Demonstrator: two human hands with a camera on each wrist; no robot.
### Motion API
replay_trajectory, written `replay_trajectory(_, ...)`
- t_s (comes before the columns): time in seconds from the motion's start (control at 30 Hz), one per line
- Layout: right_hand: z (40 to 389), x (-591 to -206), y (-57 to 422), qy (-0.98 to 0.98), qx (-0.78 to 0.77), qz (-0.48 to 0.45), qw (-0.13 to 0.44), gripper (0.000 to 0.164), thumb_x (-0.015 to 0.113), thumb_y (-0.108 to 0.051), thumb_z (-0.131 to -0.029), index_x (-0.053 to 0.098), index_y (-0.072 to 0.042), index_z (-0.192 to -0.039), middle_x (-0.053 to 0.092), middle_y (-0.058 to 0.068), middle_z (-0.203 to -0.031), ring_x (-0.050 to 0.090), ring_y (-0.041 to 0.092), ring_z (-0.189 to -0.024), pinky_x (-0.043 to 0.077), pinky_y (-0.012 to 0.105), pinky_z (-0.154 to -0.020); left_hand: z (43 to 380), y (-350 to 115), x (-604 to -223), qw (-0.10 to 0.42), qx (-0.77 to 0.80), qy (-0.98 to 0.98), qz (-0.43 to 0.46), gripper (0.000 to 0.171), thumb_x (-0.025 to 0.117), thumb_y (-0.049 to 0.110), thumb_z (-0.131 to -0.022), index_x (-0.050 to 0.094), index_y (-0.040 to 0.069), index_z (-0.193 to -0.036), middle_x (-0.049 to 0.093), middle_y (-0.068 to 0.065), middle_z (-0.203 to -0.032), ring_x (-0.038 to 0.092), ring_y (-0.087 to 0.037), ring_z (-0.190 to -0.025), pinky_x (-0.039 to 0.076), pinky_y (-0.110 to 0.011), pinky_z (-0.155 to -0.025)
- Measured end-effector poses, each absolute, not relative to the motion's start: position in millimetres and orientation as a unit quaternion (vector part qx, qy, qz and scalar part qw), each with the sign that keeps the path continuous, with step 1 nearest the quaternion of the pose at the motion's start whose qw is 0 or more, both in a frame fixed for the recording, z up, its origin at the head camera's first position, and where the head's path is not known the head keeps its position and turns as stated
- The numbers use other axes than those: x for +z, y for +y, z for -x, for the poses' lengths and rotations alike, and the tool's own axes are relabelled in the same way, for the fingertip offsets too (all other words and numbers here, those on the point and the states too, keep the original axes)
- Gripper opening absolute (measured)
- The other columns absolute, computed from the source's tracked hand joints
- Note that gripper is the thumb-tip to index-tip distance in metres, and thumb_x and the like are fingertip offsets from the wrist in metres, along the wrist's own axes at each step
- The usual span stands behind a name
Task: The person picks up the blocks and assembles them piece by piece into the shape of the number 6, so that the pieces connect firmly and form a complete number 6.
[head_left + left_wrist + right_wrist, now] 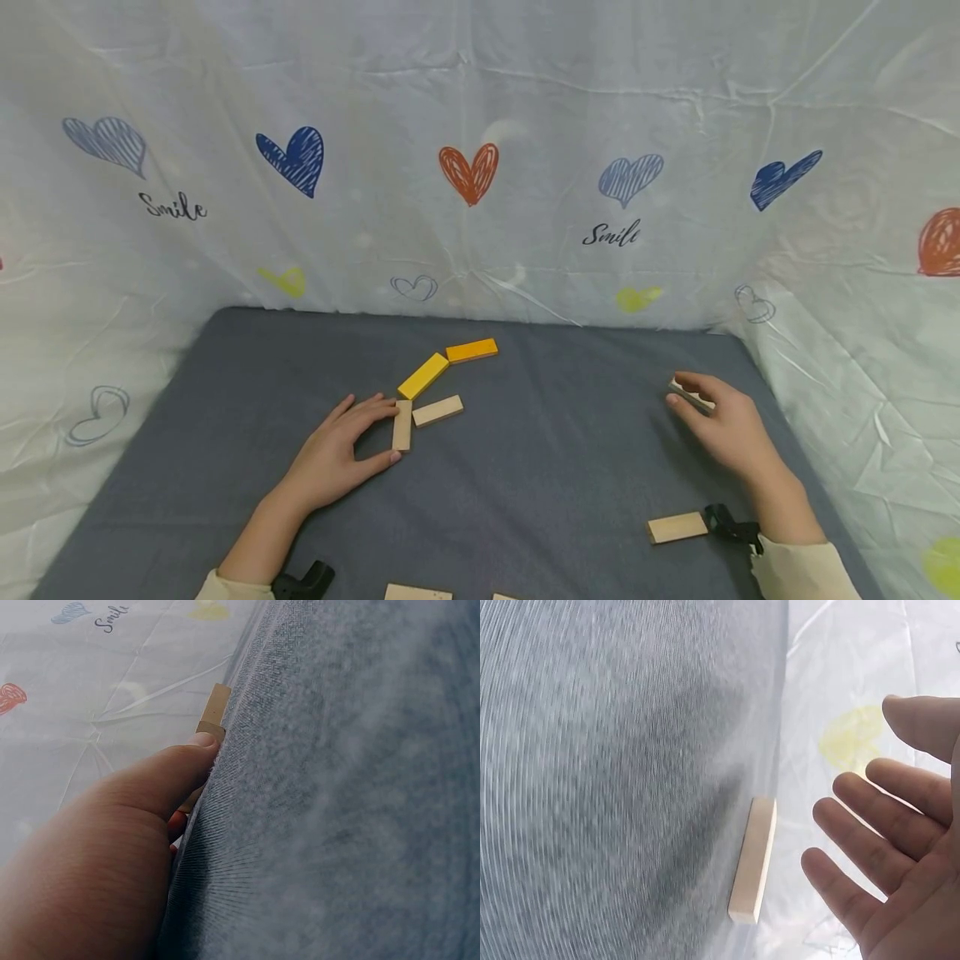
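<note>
Thumb and fingers of my left hand (337,454) grip a plain wooden block (402,426) by its two ends on the grey cloth. Close to its right side lies another plain block (438,411). A yellow block (423,376) slants away from the held block's far end, and an orange-yellow block (472,351) continues from it. At the right, my right hand (723,425) is raised beside a light wooden block (752,862). In the right wrist view its fingers are apart and hold nothing. From the head, part of that block shows between thumb and forefinger.
One plain block (677,527) lies by the right wrist's black strap (731,527). Two more blocks, one of them a pale block (417,592), are cut off at the near edge. A white curtain (525,100) printed with hearts closes off the back and sides.
</note>
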State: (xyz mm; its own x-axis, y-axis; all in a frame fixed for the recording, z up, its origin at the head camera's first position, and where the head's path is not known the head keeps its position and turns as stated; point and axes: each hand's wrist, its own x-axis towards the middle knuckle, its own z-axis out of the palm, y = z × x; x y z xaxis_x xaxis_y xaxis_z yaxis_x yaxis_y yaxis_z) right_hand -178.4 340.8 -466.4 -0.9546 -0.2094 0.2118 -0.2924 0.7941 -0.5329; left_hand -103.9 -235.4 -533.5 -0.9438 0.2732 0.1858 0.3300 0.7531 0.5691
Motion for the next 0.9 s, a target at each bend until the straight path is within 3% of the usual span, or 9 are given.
replay_trajectory(0.9, 184, -485, 380, -0.958, 0.260, -0.098, 0.068, 0.048, 0.072, -0.027, -0.109, 0.064, 0.004, -0.144, 0.064, 0.031, -0.141, 0.066, 0.057, -0.118, 0.056, 0.073, -0.091, 104, -235, -534, 0.044, -0.309, -0.937, 0.159, 0.071, 0.087, 0.053, -0.093, 0.063, 0.025, -0.154, 0.058, 0.002, -0.160, 0.043, -0.025, -0.157, 0.016, -0.051, -0.138)
